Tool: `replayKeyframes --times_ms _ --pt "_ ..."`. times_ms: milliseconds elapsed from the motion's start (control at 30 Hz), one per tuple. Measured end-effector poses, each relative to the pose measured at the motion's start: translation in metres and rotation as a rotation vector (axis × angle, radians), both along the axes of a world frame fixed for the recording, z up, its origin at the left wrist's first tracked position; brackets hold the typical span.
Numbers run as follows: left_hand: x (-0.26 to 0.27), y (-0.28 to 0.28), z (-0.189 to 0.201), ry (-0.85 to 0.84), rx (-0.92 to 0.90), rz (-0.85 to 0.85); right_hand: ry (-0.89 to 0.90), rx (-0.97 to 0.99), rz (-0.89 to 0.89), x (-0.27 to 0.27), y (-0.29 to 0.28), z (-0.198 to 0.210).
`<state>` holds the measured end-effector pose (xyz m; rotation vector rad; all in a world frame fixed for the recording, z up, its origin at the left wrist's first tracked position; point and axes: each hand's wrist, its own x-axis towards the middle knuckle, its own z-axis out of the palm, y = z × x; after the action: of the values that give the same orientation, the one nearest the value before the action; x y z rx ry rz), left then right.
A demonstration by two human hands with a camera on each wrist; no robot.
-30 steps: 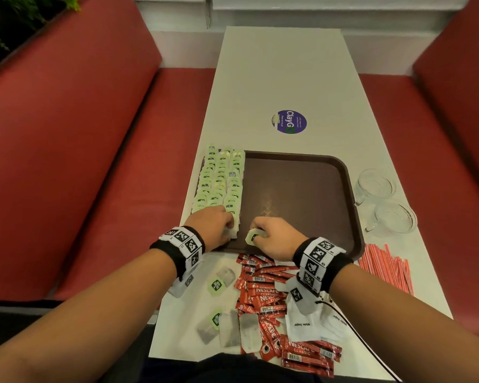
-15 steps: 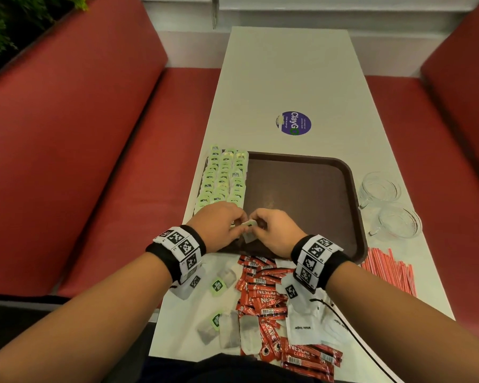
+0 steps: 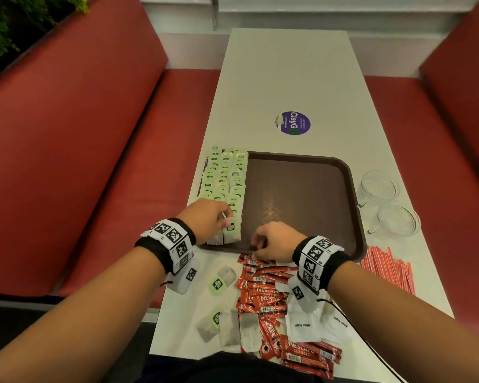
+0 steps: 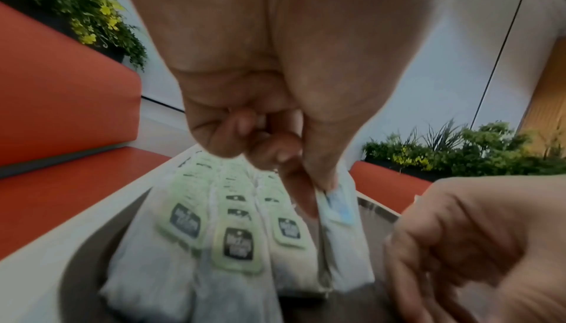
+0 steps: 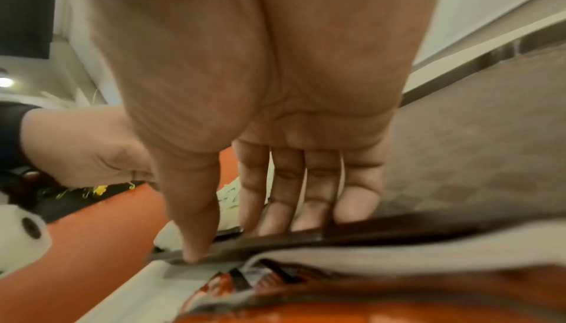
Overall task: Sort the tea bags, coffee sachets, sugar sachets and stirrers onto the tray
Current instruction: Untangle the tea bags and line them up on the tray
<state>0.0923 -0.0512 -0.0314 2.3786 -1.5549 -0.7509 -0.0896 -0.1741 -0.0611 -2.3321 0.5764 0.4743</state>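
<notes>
Rows of green-tagged tea bags (image 3: 224, 178) lie along the left side of the brown tray (image 3: 302, 194). My left hand (image 3: 227, 219) pinches a tea bag (image 3: 231, 232) at the near end of the rightmost row. In the left wrist view, that hand (image 4: 318, 178) pinches the top of this tea bag (image 4: 340, 207), which stands on edge. My right hand (image 3: 256, 244) is empty, and its straight fingers (image 5: 285, 195) rest at the tray's near rim (image 5: 398, 229). Loose tea bags (image 3: 227, 275), red coffee sachets (image 3: 263, 294), white sugar sachets (image 3: 307, 324) and red-striped stirrers (image 3: 387, 269) lie on the table.
Two glass cups (image 3: 379, 186) (image 3: 398, 219) stand right of the tray. A round purple sticker (image 3: 293, 123) marks the white table beyond it. Red bench seats run along both sides of the table.
The right hand brought a tea bag to the left hand, which now holds it at the end of the row. The right hand has drawn back empty to the tray's near rim.
</notes>
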Motion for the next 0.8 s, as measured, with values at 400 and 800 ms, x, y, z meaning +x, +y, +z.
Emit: replayKeyframes --times_ms 400,800 --pt "-0.014 -0.01 -0.025 -0.164 -0.004 0.027 0.051 -0.096 0.005 -0.006 0.003 -0.004" --pt "-0.019 -0.005 -0.032 -0.209 0.067 -0.106 0.055 -0.147 0.002 -0.007 0.01 -0.001"
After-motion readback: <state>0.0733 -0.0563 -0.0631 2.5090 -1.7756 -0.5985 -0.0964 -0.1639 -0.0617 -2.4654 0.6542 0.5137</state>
